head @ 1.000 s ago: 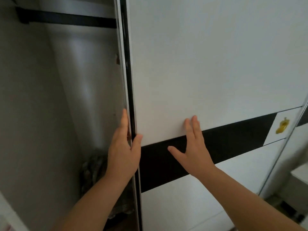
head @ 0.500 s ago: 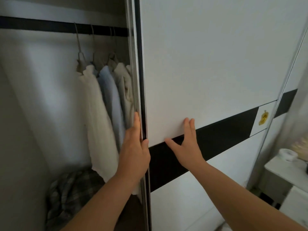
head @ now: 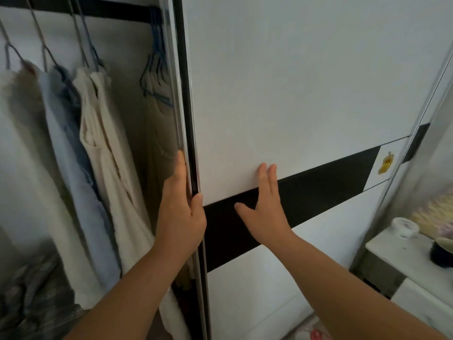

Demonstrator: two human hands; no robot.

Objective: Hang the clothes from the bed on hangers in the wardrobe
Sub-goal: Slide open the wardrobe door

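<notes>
The white sliding wardrobe door (head: 294,94) with a black band stands partly open. My left hand (head: 180,212) grips its left edge, fingers behind the frame and thumb on the front. My right hand (head: 264,212) presses flat on the door face, fingers straight. Inside, a white garment (head: 22,143), a blue shirt (head: 71,148) and a cream dress (head: 110,155) hang on wire hangers from a black rail (head: 110,8). Several empty blue hangers (head: 157,74) hang just behind the door edge. The bed is out of view.
A crumpled plaid cloth (head: 31,298) lies on the wardrobe floor at lower left. A yellow handle (head: 386,164) sits on the door's right side. A white bedside cabinet (head: 404,253) with a tape roll (head: 404,227) stands at right.
The door has slid right with both hands on it, widening the gap. The hanging clothes and the empty blue hangers have come into view.
</notes>
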